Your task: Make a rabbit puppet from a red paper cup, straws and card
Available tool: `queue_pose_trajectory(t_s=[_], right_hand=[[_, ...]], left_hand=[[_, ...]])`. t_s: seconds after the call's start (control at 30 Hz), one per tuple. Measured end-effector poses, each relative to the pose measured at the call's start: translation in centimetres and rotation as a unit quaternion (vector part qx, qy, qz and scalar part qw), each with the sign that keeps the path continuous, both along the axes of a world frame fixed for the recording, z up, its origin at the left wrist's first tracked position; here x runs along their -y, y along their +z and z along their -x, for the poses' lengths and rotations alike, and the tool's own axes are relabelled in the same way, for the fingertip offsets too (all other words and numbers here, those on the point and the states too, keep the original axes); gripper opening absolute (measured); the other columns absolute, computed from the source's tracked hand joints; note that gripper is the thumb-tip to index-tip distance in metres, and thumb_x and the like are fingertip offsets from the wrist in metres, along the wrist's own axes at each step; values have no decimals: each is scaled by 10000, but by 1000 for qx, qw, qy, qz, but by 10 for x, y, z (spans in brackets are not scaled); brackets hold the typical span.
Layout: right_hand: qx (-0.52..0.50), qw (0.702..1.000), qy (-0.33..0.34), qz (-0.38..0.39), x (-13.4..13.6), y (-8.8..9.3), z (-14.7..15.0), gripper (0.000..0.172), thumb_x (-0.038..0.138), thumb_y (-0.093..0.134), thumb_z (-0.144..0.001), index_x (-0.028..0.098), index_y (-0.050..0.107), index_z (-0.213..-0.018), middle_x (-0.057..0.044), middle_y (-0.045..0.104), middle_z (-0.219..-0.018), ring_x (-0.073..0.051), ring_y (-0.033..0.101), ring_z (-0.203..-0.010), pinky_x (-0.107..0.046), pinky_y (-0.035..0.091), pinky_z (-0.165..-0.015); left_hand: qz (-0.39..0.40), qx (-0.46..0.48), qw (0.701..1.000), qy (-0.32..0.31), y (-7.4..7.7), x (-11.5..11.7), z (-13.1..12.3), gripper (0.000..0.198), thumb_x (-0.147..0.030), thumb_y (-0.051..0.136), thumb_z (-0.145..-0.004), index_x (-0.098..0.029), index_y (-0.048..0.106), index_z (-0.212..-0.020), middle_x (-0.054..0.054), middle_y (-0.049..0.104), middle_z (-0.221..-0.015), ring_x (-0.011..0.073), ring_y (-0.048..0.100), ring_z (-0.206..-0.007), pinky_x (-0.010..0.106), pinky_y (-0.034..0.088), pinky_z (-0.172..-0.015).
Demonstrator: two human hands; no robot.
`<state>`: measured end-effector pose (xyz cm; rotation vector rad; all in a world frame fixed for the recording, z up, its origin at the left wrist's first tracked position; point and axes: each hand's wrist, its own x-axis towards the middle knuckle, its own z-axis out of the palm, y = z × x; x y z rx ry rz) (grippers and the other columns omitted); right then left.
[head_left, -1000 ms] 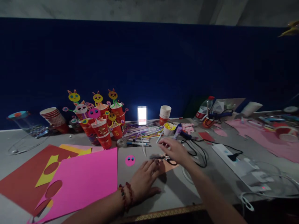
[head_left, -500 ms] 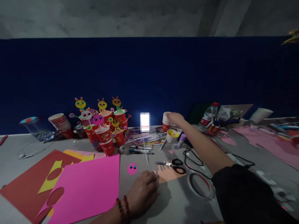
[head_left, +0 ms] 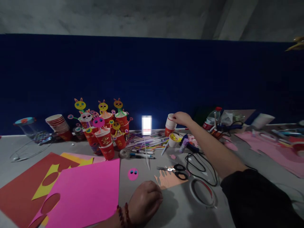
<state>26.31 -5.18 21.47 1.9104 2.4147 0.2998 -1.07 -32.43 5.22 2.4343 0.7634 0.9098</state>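
Observation:
At the back of the table my right hand (head_left: 182, 119) pinches the rim of a paper cup at the top of a red and white stack of paper cups (head_left: 169, 128). The stack leans a little toward the hand. My left hand (head_left: 147, 201), with a beaded bracelet at the wrist, is curled closed low over the grey table, and nothing shows in its fingers. Just beyond it lie a pink paper face (head_left: 133, 174) with two eyes, a cut orange paper sheet (head_left: 169, 178) and black-handled scissors (head_left: 177, 170).
Decorated cups (head_left: 104, 139) with paper animal faces stand at the left behind pink paper (head_left: 90, 190). Pens and pipe cleaners (head_left: 147, 142) lie mid-table. A tape roll (head_left: 201, 193), black cord (head_left: 201, 164), small cup (head_left: 174, 141) and bottle (head_left: 212, 117) are at the right.
My right hand has shifted slightly to the right at the cup rim, and the stack now tilts and shows more white rims. My left hand has curled tighter and moved slightly nearer me.

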Motion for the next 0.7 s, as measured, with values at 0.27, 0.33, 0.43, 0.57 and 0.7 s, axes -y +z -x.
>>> queue_pose_trajectory(t_s=[0.27,0.33,0.43,0.57,0.7], right_hand=[[-39,983,-53,-172,30,47,15,436,368,347,-970,97,684,-1024,-213,686,-1024,-318,633,-952,-324,385,-681],[-133,965,-31,-226,47,50,27,432,422,368,-959,121,677,-989,-169,694,-956,-295,636,-905,-313,390,-665],[-422,900,65,-92,84,22,53,401,519,459,-900,174,657,-842,-37,639,-671,-176,591,-604,-254,384,-537],[-687,706,20,170,148,-59,94,423,615,556,-814,195,605,-798,37,510,-519,-112,443,-418,-227,369,-416],[-704,663,18,253,203,-127,123,501,683,494,-823,194,592,-784,11,534,-559,-122,479,-455,-234,398,-431]], left_hand=[[16,51,999,7,-5,-5,0,230,-135,464,-892,-240,577,-1063,77,678,-944,199,615,-884,338,505,-776],[21,74,996,32,-6,-5,1,278,-125,444,-895,-254,545,-1120,74,677,-936,198,624,-876,334,521,-754],[31,123,987,101,-6,-5,3,405,-196,481,-901,-278,418,-1292,105,648,-1101,224,625,-989,391,541,-836],[17,169,965,201,5,-11,9,776,-390,606,-852,-267,156,-1472,186,339,-1497,329,395,-1351,538,444,-1026],[-22,175,968,180,20,-19,15,727,-382,603,-850,-272,226,-1462,159,306,-1531,330,287,-1422,575,310,-1124]])
